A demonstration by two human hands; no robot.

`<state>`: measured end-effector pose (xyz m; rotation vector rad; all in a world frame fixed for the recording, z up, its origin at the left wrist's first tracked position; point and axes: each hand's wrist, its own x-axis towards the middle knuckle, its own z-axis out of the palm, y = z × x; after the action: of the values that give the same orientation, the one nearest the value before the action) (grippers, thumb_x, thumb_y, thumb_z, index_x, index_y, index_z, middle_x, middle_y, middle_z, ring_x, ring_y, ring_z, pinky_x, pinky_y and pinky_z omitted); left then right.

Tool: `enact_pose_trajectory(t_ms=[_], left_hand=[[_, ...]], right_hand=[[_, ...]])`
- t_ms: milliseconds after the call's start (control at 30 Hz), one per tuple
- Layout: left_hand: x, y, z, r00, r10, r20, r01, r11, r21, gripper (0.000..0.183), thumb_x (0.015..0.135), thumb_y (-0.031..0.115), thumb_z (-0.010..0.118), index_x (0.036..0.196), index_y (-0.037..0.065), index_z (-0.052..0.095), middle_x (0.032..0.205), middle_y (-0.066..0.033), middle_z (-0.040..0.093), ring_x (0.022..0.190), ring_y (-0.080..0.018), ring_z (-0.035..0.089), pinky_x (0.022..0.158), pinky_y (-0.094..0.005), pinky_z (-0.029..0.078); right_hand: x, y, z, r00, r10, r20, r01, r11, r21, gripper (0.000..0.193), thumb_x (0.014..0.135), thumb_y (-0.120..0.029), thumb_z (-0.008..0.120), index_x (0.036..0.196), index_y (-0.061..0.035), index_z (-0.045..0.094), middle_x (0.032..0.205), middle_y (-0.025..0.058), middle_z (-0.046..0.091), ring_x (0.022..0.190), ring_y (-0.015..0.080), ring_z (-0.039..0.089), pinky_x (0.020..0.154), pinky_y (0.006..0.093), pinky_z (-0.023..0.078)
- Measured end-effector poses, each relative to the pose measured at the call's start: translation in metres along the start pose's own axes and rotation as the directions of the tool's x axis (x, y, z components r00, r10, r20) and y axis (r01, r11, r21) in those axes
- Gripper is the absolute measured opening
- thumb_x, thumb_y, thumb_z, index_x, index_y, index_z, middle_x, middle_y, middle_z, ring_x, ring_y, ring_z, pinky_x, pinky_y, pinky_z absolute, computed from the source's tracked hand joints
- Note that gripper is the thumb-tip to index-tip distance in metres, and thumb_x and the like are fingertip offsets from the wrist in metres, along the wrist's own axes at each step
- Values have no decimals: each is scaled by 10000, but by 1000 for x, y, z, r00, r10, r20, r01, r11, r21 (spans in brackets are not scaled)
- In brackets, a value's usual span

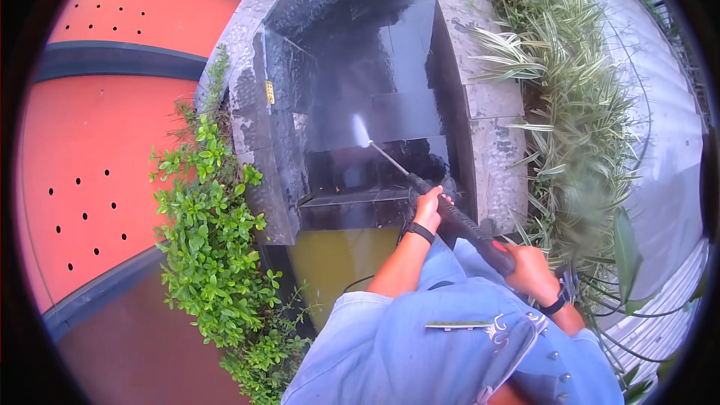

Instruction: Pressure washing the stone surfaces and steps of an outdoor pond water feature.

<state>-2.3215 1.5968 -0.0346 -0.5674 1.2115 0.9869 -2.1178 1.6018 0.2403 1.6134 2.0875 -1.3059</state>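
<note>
A pressure washer gun with a black body and thin metal lance runs diagonally in front of me, its tip pointing forward and left. White spray leaves the nozzle over dark, wet stone slabs. My left hand, a black band at its wrist, is wrapped round the front part of the gun. Farther back, my right hand grips the rear end beside a red part; its fingers are partly hidden.
Stone walls flank the wet channel. Below its step lies a yellowish-green surface. Leafy shrubs grow on the left, before orange panels with holes. Striped grassy plants line the right, beside a pale ribbed surface.
</note>
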Motion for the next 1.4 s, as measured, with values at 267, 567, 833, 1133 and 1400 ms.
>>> enact_pose_trajectory(t_ms=[267,567,833,1133,1400], left_hand=[[-71,64,-6,965,253,-70,-255,967,-19,172,891,139,608,793,24,527,696,-79,526,560,-232,565,529,-404,520],[-71,85,-3,968,247,-39,-250,965,-85,148,895,120,593,923,9,499,772,-95,524,662,-248,582,591,-449,536],[-46,65,48,976,197,-95,-208,970,-127,145,901,122,584,930,-2,514,787,-109,529,656,-254,584,620,-445,545],[-21,30,140,958,204,-203,-236,960,-151,144,885,146,602,859,26,526,715,-97,547,643,-238,595,588,-417,535],[-70,10,181,915,235,-328,-322,915,-244,145,894,142,607,863,20,536,731,-77,547,629,-214,584,560,-407,519]], right_hand=[[9,-13,7,984,-171,-48,174,983,57,297,661,-142,665,945,-54,657,778,212,640,746,404,620,670,464,498],[9,-58,-33,959,-276,-70,274,961,-47,220,722,-181,661,896,-47,668,740,215,629,724,402,615,664,455,497],[47,-21,-87,975,-205,86,212,973,-89,312,643,-101,645,950,-51,670,780,210,637,771,399,617,684,448,501],[91,52,-176,949,-281,141,285,959,-6,195,678,-124,632,852,-36,628,735,200,632,720,392,623,657,468,499],[85,64,-244,889,-354,289,359,932,38,207,727,-159,638,881,-23,614,731,206,632,710,385,631,652,459,507]])
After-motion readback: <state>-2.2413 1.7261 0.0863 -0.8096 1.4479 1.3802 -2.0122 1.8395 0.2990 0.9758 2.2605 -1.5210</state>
